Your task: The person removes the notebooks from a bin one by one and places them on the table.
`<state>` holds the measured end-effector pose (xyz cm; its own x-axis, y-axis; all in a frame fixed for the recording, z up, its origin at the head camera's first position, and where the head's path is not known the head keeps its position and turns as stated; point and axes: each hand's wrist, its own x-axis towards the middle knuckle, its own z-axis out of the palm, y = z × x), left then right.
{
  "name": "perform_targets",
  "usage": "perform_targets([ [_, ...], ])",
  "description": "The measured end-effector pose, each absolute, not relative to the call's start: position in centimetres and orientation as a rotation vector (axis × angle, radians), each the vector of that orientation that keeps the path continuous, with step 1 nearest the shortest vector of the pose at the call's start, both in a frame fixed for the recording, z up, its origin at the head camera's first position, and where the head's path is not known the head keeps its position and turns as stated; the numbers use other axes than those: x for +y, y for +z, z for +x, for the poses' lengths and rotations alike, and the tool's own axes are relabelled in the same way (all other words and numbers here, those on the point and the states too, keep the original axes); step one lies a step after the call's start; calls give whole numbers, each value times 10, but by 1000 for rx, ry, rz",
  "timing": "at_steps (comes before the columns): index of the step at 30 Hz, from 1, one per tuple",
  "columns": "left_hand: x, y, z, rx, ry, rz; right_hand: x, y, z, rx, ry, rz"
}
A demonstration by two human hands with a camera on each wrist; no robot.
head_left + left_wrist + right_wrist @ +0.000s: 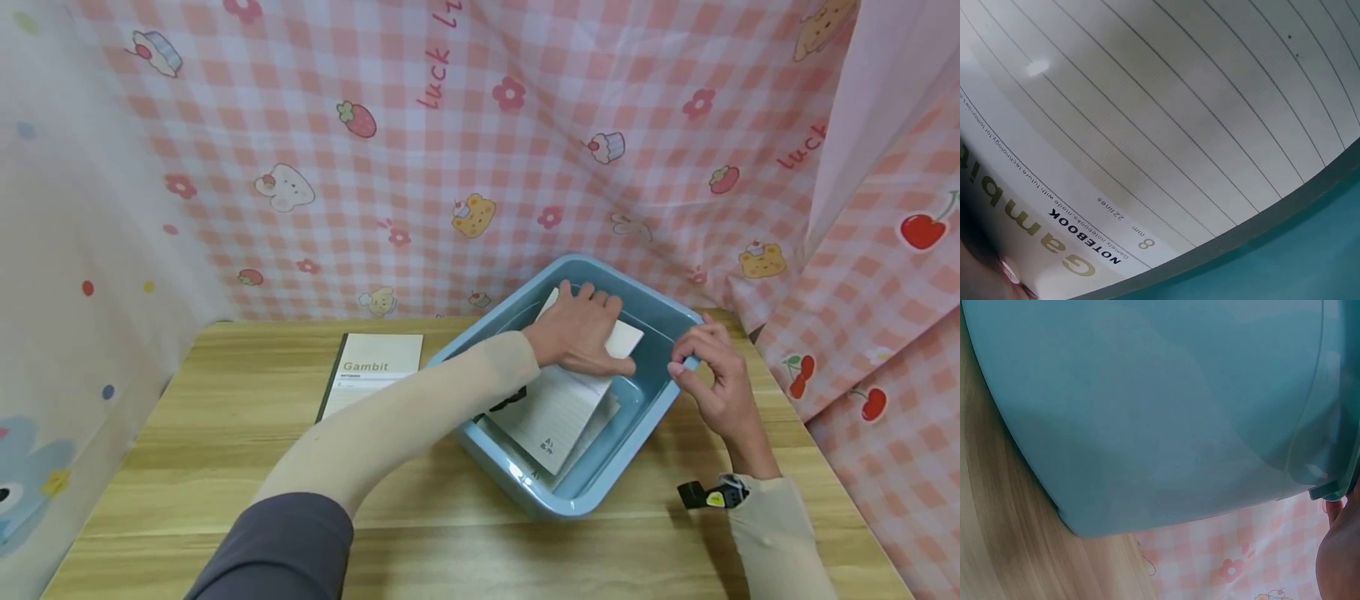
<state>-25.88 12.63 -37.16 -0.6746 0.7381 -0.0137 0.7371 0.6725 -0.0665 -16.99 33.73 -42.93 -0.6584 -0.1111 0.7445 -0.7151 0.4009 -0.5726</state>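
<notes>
A blue plastic basin (637,467) stands on the table, tilted corner-on to the person. My left hand (577,333) is inside it, gripping the top part of a pale lined notebook (551,417); its thumb reaches the right edge. In the left wrist view that notebook's cover (1166,125) fills the frame, with gold "Gambit" lettering close to a bit of the hand. Under it in the basin, another notebook (611,412) partly shows. At the basin's right corner my right hand (716,375) pinches the rim, the fingers curled over it.
Left of the basin, another Gambit notebook (382,354) with a dark spine lies on the wooden table (225,400), partly behind the left forearm. A pink checked curtain (420,167) hangs close behind the table and down its right side.
</notes>
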Motion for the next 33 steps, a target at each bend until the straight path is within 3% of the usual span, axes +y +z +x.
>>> perform_targets([
  [33, 108, -299, -254, -2914, 51, -1184, 336, -430, -169, -2037, 1237, 700],
])
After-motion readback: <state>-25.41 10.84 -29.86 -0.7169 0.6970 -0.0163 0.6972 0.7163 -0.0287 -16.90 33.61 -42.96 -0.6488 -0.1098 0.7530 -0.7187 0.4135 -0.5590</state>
